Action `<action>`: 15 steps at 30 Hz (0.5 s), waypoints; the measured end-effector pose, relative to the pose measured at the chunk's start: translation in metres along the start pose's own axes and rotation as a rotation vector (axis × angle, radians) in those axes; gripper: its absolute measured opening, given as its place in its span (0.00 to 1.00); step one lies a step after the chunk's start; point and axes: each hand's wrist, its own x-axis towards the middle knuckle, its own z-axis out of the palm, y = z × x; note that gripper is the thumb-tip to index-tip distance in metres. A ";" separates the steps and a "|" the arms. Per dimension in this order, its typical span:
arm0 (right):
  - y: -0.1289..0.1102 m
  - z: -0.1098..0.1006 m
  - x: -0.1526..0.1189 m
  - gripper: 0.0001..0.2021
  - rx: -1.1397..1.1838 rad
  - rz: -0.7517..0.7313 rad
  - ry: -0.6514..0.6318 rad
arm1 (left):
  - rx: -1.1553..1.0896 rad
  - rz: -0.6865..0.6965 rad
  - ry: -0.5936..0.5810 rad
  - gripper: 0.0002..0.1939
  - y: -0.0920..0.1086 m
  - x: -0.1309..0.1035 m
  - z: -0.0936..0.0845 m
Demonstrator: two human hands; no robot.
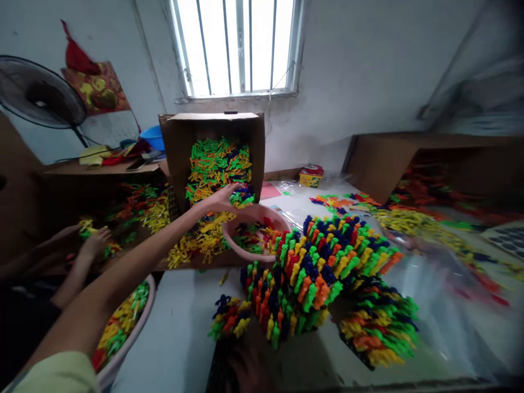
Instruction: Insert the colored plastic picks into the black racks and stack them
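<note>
My left hand (224,198) reaches forward to the mouth of an upright cardboard box (257,158), its fingers curled round a small cluster of coloured plastic figures (244,197). Loose green, yellow and orange figures (216,169) fill that box. Below the hand is a pink bowl (241,252) with mixed pieces. My right hand (248,371) is low in the shadow at the bottom edge, below a small bundle of figures (231,316); its fingers are too dark to read. Large stacks of figures in rows (323,256) stand right of centre.
At the left, another person's hands (96,240) hold pieces over a box of figures. A pink-rimmed tub (141,322) of pieces is at lower left. Clear plastic bags (434,295), scattered figures (426,226) and another cardboard box (380,164) lie to the right.
</note>
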 end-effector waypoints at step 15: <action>-0.015 -0.026 0.016 0.15 -0.019 -0.075 -0.096 | 0.229 -0.858 -0.125 0.35 0.023 -0.311 0.155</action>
